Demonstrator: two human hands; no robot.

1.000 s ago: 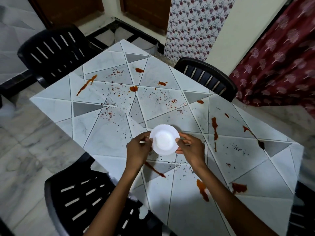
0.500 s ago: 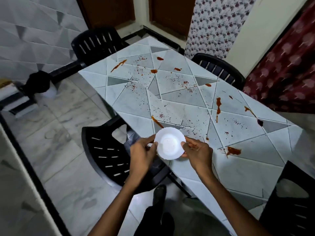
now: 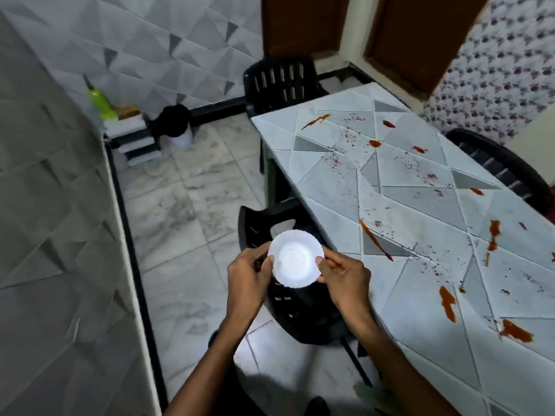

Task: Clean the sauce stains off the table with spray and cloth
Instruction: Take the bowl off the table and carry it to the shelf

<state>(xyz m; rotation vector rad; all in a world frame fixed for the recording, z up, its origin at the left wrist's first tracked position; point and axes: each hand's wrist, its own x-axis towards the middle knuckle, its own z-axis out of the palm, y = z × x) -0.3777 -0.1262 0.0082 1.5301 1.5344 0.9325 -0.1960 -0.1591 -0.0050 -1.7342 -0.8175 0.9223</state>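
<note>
A small white bowl (image 3: 295, 258) is held between both hands, off the table's left side and above a black chair. My left hand (image 3: 247, 273) pinches its left rim and my right hand (image 3: 344, 276) pinches its right rim. The tiled table (image 3: 420, 295) fills the right half and carries red-brown sauce streaks (image 3: 375, 240) and many small spatters (image 3: 336, 159). A green spray bottle (image 3: 100, 103) stands on a low step by the far left wall, with a brownish cloth-like thing (image 3: 127, 111) beside it.
One black plastic chair (image 3: 300, 295) sits under my hands, another (image 3: 280, 82) at the table's far end, a third (image 3: 498, 166) on its right side. A black-bagged bin (image 3: 175, 123) stands near the steps. Marble floor lies to the left.
My view has swung left, away from the table. The bowl, held in both hands throughout, has come off the tabletop and now hangs beside the table over the chair.
</note>
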